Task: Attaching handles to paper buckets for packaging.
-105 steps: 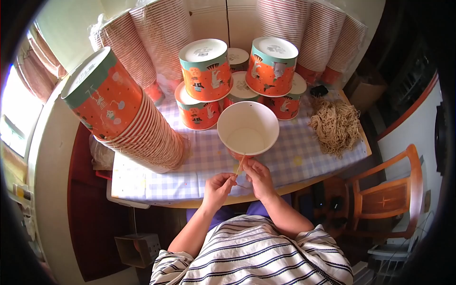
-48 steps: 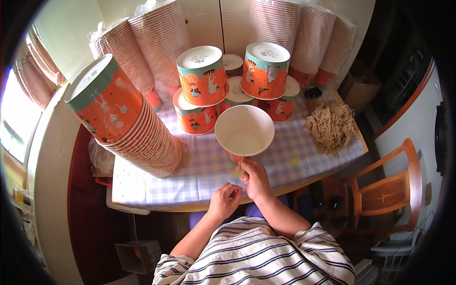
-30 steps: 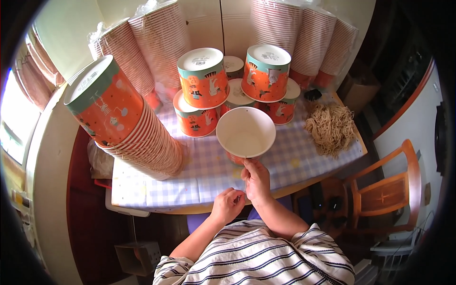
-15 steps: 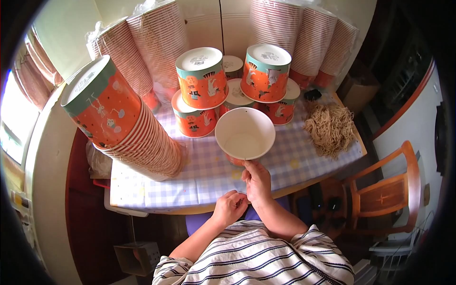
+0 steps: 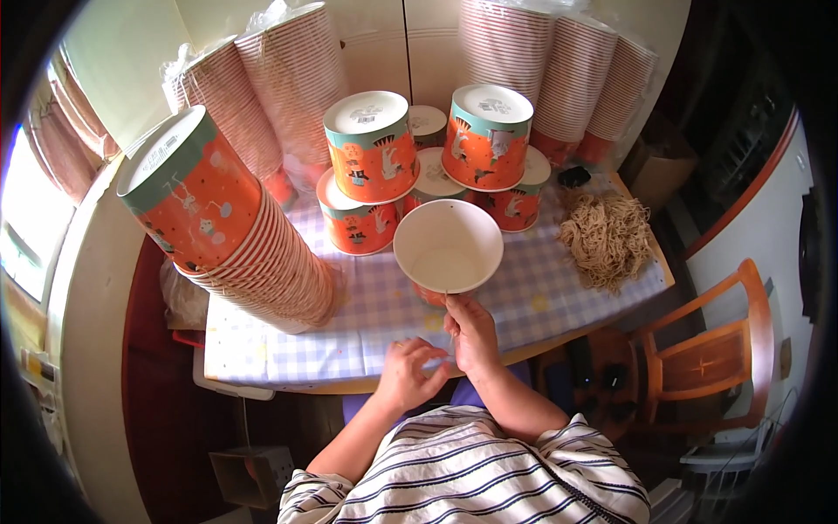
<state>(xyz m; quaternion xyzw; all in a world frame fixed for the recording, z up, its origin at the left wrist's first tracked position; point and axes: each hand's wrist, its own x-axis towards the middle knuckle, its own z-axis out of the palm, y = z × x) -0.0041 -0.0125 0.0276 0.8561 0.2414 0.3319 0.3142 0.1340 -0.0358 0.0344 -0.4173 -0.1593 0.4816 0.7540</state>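
An open paper bucket (image 5: 449, 249), white inside and orange outside, stands upright on the checked cloth in front of me. Small dark holes show near its rim. My right hand (image 5: 472, 334) is closed in a pinch at the bucket's near rim, on what looks like a thin string running to the rim. The fingers hide most of that string. Just left of it, at the table's front edge, my left hand (image 5: 408, 374) has its fingers apart and holds nothing I can see. A heap of tan strings (image 5: 608, 237) lies on the table to the right.
Upside-down orange buckets (image 5: 371, 157) are stacked in two layers behind the open one. A tall leaning stack of nested buckets (image 5: 253, 244) stands at left. Plastic-wrapped bucket stacks (image 5: 292, 79) line the back. A wooden chair (image 5: 707, 349) is at right.
My left hand has opened from a closed shape beside the right hand and moved slightly left and up. The right hand keeps its pinch at the rim, nearly still.
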